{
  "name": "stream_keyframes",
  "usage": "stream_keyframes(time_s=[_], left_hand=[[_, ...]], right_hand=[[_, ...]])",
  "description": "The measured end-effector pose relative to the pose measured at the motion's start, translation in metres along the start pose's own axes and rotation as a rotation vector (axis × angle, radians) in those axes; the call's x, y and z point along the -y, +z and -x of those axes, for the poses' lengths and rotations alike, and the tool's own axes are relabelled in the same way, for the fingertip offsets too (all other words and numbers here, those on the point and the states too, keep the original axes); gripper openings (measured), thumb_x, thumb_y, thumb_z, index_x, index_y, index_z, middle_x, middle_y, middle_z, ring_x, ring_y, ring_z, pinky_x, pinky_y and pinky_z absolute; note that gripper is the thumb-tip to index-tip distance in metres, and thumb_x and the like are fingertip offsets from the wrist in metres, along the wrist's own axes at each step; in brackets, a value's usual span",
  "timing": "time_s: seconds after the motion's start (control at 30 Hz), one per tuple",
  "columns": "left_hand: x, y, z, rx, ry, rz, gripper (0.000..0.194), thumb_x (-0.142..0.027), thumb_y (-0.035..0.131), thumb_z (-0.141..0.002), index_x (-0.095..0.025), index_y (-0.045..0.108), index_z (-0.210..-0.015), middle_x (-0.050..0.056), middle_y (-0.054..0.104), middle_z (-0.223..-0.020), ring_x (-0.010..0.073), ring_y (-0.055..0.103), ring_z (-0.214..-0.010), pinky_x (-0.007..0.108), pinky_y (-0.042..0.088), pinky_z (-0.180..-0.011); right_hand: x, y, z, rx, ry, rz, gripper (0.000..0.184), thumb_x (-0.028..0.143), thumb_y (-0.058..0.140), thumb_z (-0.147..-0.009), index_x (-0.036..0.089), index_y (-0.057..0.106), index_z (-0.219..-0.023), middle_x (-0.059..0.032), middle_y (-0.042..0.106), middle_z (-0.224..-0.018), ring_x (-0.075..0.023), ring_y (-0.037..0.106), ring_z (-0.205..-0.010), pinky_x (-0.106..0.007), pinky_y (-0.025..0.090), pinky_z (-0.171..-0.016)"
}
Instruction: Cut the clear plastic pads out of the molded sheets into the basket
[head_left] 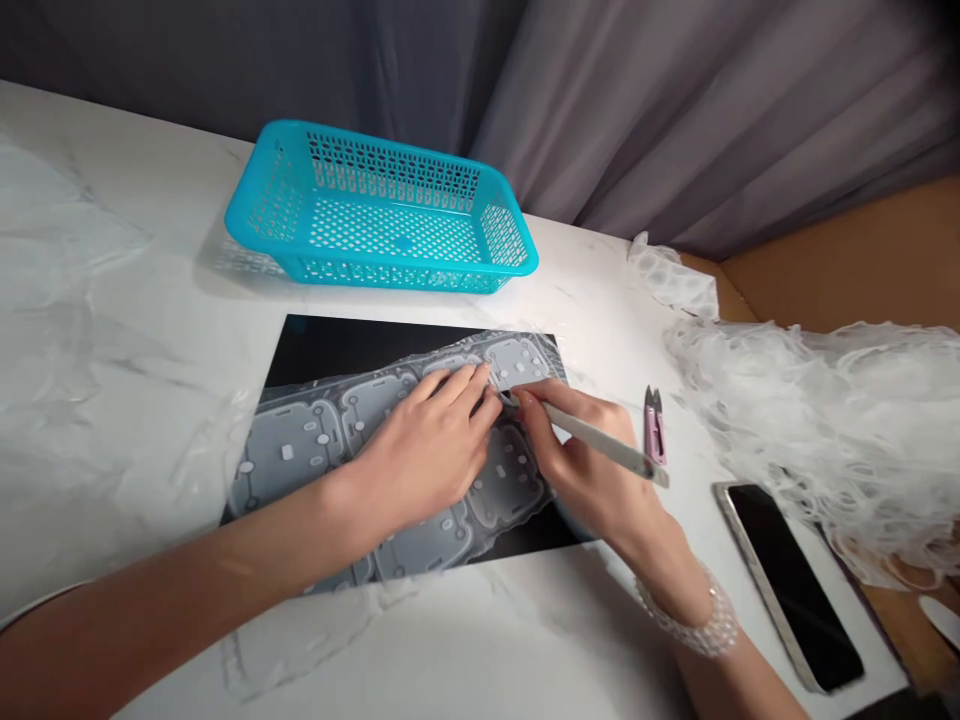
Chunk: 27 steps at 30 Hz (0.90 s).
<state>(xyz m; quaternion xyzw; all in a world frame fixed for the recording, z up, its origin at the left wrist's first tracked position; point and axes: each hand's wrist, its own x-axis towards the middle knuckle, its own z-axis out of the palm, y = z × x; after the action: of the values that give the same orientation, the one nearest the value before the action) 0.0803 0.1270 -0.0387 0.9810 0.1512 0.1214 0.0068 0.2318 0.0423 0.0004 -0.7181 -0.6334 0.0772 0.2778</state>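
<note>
Black mat, one, as landmark. Nearest: bracelet, one, beaded, on the right wrist, off the mat's near right corner; phone, one, dark-screened, right of the mat. Right hand, one, at the mat's right part: closed around one slim pale tool, its tip hidden among the fingers. Left hand, one, over the mat's middle: palm down, fingers bent on the sheet; whether they pinch it cannot be told. Translucent sheet, one, lying slantwise across the mat; moulded panels, at least six, full count hidden. Step in hand, by judgement: fine tool work on the sheet; the next move calls for a steady left hand and a controlled tip. Snips, one pink pair, just right of the mat; translucent scraps, one uncounted heap, farther right. Basket, one, blue, beyond the mat; curtain behind.
</note>
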Motion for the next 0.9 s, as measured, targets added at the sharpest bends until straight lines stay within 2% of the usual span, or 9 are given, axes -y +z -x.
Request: stream_keyframes(time_s=[0.13,0.23,0.37,0.43,0.5,0.6,0.77,0.83,0.9], left_hand=[[0.001,0.000,0.001,-0.003,0.001,0.007,0.041,-0.022,0.038,-0.099,-0.003,0.059,-0.129,0.022,0.052,-0.146,0.0334,0.046,-0.137,0.047,0.038,-0.110],[0.001,0.001,0.001,-0.003,0.001,-0.003,0.043,-0.022,0.036,-0.100,-0.002,0.058,-0.132,0.022,0.052,-0.146,0.0331,0.046,-0.137,0.047,0.038,-0.112],[0.000,0.003,0.002,0.003,0.009,-0.023,0.048,-0.022,0.032,-0.102,0.002,0.056,-0.135,0.023,0.050,-0.147,0.0328,0.044,-0.140,0.048,0.033,-0.116],[0.000,0.005,0.002,-0.001,-0.014,-0.016,0.048,-0.021,0.031,-0.102,0.000,0.055,-0.137,0.021,0.052,-0.147,0.0321,0.044,-0.140,0.049,0.031,-0.118],[0.000,0.006,0.002,-0.001,-0.030,-0.011,0.049,-0.021,0.030,-0.102,-0.002,0.054,-0.139,0.019,0.053,-0.146,0.0319,0.044,-0.140,0.050,0.031,-0.118],[0.000,0.009,0.002,0.009,-0.038,-0.014,0.049,-0.023,0.031,-0.102,-0.003,0.054,-0.140,0.019,0.052,-0.147,0.0318,0.043,-0.141,0.050,0.031,-0.118],[0.000,0.010,0.004,-0.008,-0.056,-0.027,0.048,-0.025,0.035,-0.100,-0.008,0.056,-0.140,0.016,0.053,-0.147,0.0303,0.044,-0.141,0.049,0.032,-0.118],[0.000,0.009,0.004,-0.010,-0.063,-0.023,0.048,-0.026,0.036,-0.100,-0.009,0.055,-0.140,0.016,0.052,-0.148,0.0298,0.043,-0.141,0.049,0.032,-0.118],[0.000,0.008,0.005,-0.007,-0.069,-0.019,0.048,-0.026,0.036,-0.100,-0.010,0.054,-0.142,0.015,0.049,-0.151,0.0294,0.042,-0.142,0.048,0.032,-0.119]], right_hand=[[-0.009,0.010,0.007,-0.036,-0.186,0.120,0.027,0.018,0.041,-0.101,0.015,0.068,-0.105,-0.0094,0.070,-0.082,-0.0199,0.065,-0.071,-0.031,0.052,-0.066],[-0.015,0.017,0.010,-0.001,-0.274,0.231,0.031,0.016,0.038,-0.102,0.012,0.066,-0.117,-0.0134,0.070,-0.088,-0.0232,0.065,-0.079,-0.035,0.055,-0.071],[-0.022,0.027,0.011,0.006,-0.252,0.269,0.036,0.016,0.040,-0.101,0.015,0.061,-0.131,-0.0192,0.068,-0.117,-0.0281,0.065,-0.105,-0.044,0.057,-0.089],[-0.025,0.032,0.009,0.016,-0.223,0.267,0.042,0.013,0.040,-0.100,0.016,0.055,-0.138,-0.0206,0.061,-0.135,-0.0304,0.058,-0.125,-0.049,0.053,-0.100],[-0.026,0.033,0.007,0.060,-0.200,0.250,0.048,0.010,0.040,-0.098,0.015,0.050,-0.144,-0.0209,0.057,-0.142,-0.0306,0.052,-0.135,-0.051,0.050,-0.106],[-0.022,0.029,0.002,0.111,-0.179,0.232,0.052,0.008,0.042,-0.095,0.014,0.048,-0.146,-0.0213,0.057,-0.141,-0.0309,0.053,-0.134,-0.053,0.049,-0.106],[-0.010,0.026,-0.004,0.099,-0.170,0.195,0.046,0.006,0.046,-0.093,0.010,0.056,-0.138,-0.0221,0.065,-0.130,-0.0301,0.061,-0.123,-0.048,0.055,-0.101],[-0.011,0.029,-0.005,0.026,-0.139,0.059,0.044,0.006,0.044,-0.093,0.016,0.061,-0.132,-0.0181,0.068,-0.125,-0.0272,0.064,-0.117,-0.046,0.056,-0.099],[-0.019,0.027,-0.007,-0.105,-0.015,-0.155,0.038,0.010,0.043,-0.096,0.021,0.068,-0.122,-0.0129,0.073,-0.115,-0.0242,0.070,-0.106,-0.043,0.059,-0.095]])
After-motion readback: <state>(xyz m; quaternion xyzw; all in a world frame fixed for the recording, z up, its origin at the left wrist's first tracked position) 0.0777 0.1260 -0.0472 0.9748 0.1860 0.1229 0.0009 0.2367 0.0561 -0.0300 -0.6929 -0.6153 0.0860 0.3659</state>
